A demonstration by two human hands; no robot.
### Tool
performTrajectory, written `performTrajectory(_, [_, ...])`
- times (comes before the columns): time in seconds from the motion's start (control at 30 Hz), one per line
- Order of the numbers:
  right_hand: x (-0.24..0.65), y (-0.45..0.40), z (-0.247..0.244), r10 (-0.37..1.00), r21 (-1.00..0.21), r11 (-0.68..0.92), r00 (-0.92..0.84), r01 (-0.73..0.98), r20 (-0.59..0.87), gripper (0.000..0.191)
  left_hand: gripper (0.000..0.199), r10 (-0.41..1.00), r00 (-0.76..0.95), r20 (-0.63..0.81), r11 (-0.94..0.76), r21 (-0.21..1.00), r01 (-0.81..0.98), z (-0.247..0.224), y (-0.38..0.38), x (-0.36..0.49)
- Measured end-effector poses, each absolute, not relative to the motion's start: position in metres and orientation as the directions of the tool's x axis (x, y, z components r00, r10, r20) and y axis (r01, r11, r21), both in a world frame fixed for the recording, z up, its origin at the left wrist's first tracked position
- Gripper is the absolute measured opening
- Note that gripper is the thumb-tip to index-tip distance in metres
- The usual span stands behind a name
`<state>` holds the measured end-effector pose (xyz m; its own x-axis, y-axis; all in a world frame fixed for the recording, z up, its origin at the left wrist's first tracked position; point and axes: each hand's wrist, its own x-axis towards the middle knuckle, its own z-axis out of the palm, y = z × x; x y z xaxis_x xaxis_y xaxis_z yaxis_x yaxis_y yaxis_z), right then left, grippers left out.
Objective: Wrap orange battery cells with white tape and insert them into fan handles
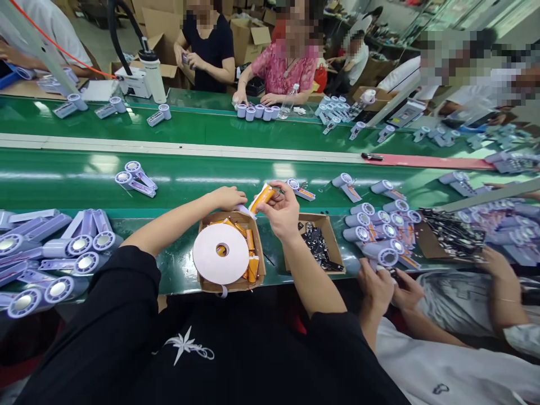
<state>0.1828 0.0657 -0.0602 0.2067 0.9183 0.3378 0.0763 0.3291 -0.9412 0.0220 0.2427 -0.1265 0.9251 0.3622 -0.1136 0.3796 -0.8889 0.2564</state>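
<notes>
My right hand (284,211) pinches an orange battery (264,197) with a white patch along one side, lifted above the front of the green bench. Just left of it, the fingers of my left hand (230,198) are closed by a pale lilac strip (243,210), which reaches toward the battery. Below both hands stands a cardboard box (262,264) with several orange batteries (253,267) in it. A large white tape roll (208,256) lies on top of that box and hides part of its contents.
A box of small black parts (314,242) stands to the right. Lilac handheld fan bodies are piled at left (80,244) and right (379,225). Two more fan bodies (137,179) lie on the green belt (189,188). A co-worker's hands (379,287) work close by at right.
</notes>
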Motion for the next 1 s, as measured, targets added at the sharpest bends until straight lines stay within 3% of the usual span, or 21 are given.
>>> performTrajectory(0.17, [0.184,0.047,-0.051,0.907,-0.92,0.389,0.155,0.043,0.391,0.065,0.023,0.377,0.915,-0.145,-0.894,0.202,0.401,-0.124,0.247,0.017])
performTrajectory(0.33, [0.195,0.067,-0.057,0.884,-0.888,0.419,0.141,0.188,0.446,0.056,0.035,0.527,0.846,-0.086,-0.836,0.125,0.534,-0.124,0.266,-0.004])
performTrajectory(0.43, [0.197,0.105,-0.073,0.917,-0.903,0.354,0.096,0.243,0.386,0.058,0.032,0.561,0.819,-0.119,-0.809,0.134,0.573,-0.127,0.279,-0.007])
performTrajectory(0.6, [0.195,0.158,-0.105,0.99,-0.864,0.125,-0.006,0.487,0.14,0.057,0.016,0.519,0.831,-0.202,-0.814,0.181,0.552,-0.128,0.298,0.0])
performTrajectory(0.73, [0.199,0.171,-0.124,0.992,-0.81,0.093,0.013,0.579,0.123,0.053,0.017,0.535,0.821,-0.202,-0.811,0.15,0.565,-0.136,0.289,0.009])
performTrajectory(0.9, [0.203,0.171,-0.141,0.994,-0.725,0.072,0.014,0.685,0.112,0.046,0.039,0.57,0.793,-0.215,-0.791,0.121,0.6,-0.145,0.275,0.023])
performTrajectory(1.0, [0.205,0.169,-0.144,0.994,-0.651,0.062,0.008,0.757,0.105,0.035,0.037,0.572,0.78,-0.255,-0.773,0.15,0.616,-0.139,0.281,0.03])
